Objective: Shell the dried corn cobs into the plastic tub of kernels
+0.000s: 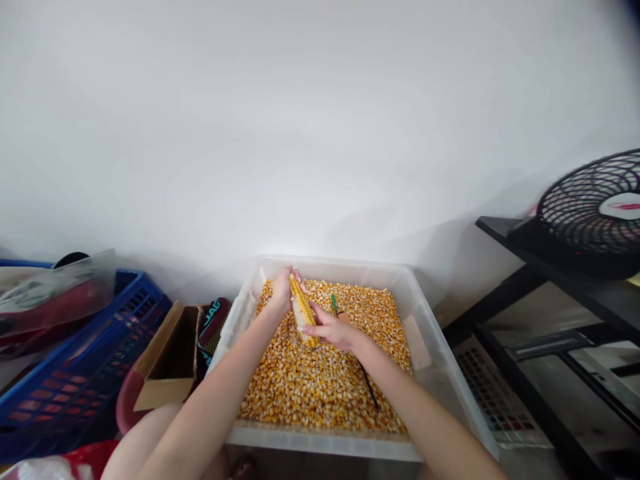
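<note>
Both my hands hold one corn cob (303, 310) over a clear plastic bin (435, 333). Part of the cob is stripped pale, while yellow rows of kernels stay on the rest. My left hand (284, 288) wraps its far end. At the near end, my right hand (334, 328) grips it with thumb and fingers. Loose corn kernels (300, 393) fill much of the bin below. A tool with a green tip (334, 303) and a thin dark shaft (370, 387) lies on the kernels, partly hidden under my right hand and forearm.
Left of the bin stand an open cardboard box (170, 353), a dark shoe-like item with teal lettering (213, 327) and a blue plastic basket (75, 380). On the right, a black fan (595, 207) rests on a black stand (555, 280). A white wall (320, 133) rises behind.
</note>
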The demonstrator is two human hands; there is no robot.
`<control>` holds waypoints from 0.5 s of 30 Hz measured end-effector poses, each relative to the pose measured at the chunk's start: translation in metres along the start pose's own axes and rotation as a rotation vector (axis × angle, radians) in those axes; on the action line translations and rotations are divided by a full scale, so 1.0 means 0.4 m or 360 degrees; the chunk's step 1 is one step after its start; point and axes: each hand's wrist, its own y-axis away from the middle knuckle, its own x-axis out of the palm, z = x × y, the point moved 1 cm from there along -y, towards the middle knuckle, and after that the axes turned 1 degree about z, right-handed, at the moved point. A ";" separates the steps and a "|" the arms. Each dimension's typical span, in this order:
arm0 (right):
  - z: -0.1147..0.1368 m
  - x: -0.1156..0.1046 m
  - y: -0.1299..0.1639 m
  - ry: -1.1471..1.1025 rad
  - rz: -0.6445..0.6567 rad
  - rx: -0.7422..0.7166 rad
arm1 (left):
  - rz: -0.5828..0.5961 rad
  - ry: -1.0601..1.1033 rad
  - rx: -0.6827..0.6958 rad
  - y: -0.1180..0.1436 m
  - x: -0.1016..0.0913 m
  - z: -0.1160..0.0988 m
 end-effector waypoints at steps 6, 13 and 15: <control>-0.004 0.004 -0.002 0.0051 0.0060 -0.0018 | 0.0137 -0.0111 0.0072 -0.007 -0.002 -0.003; -0.009 0.006 -0.004 0.0138 -0.0037 0.0007 | 0.0019 -0.0159 0.0143 -0.024 -0.016 -0.001; -0.002 0.004 -0.001 0.0097 0.0005 -0.0004 | 0.0014 -0.0134 0.0115 -0.027 -0.018 -0.002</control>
